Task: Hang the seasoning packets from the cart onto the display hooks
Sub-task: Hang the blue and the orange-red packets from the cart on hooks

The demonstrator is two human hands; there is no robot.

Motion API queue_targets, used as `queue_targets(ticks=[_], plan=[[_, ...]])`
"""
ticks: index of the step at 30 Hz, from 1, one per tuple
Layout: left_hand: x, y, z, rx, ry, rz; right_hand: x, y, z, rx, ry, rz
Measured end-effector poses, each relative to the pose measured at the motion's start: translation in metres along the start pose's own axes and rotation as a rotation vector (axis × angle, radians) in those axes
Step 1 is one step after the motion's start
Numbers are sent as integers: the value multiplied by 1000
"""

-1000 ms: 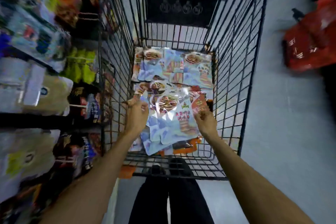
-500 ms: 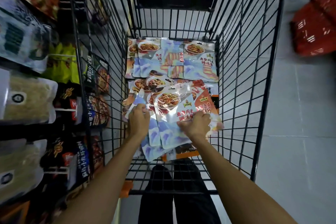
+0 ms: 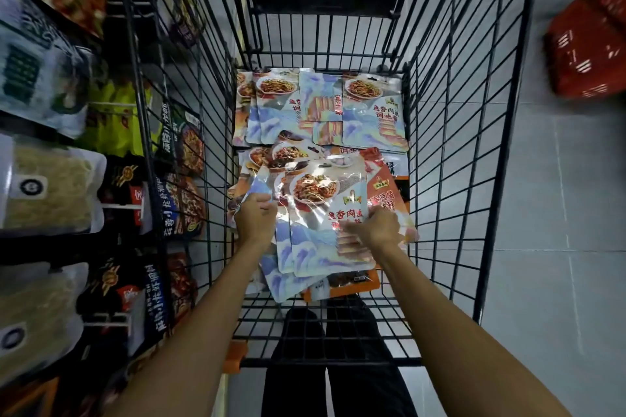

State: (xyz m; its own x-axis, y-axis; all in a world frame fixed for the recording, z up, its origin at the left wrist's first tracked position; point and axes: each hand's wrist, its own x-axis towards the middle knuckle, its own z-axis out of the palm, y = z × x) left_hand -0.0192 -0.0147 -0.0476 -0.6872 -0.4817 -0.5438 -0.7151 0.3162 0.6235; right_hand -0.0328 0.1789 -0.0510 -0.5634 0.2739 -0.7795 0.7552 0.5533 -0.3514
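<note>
A black wire cart holds several glossy seasoning packets. A pale blue stack of packets with a dish photo and red lettering lies at the near end. My left hand grips the stack's left edge. My right hand is closed on its right side, over the red lettering. More packets lie flat at the cart's far end. An orange packet peeks out under the stack at the right. Display hooks with hanging packets line the shelving on the left.
Shelving on the left carries hanging bags of noodles and dark sauce packets, close against the cart's side. A red shopping basket sits on the grey tiled floor at the right. My dark trouser legs show under the cart.
Both hands have closed tighter on the blue stack; my right hand slid from the stack's right edge onto its front. The view has tipped nearer to the cart.
</note>
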Motion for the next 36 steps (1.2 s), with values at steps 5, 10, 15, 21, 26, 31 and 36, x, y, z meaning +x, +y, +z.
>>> queue_targets(ticks=[5, 10, 15, 21, 26, 31, 36], plan=[[-3, 7, 9, 16, -21, -27, 4, 18, -23, 190, 120, 23], [1, 7, 4, 58, 46, 32, 3, 25, -27, 311, 224, 94], [9, 1, -18, 153, 197, 6, 0, 29, -27, 386, 287, 121], [4, 8, -10, -170, 79, -63, -3, 31, -30, 339, 225, 69], [3, 16, 0, -228, 23, -217, -5, 26, -33, 405, 148, 66], [8, 21, -6, -263, -138, -243, -5, 30, -34, 432, 73, 37], [-1, 18, 1, -370, -194, -154, -9, 31, -36, 487, -20, 24]])
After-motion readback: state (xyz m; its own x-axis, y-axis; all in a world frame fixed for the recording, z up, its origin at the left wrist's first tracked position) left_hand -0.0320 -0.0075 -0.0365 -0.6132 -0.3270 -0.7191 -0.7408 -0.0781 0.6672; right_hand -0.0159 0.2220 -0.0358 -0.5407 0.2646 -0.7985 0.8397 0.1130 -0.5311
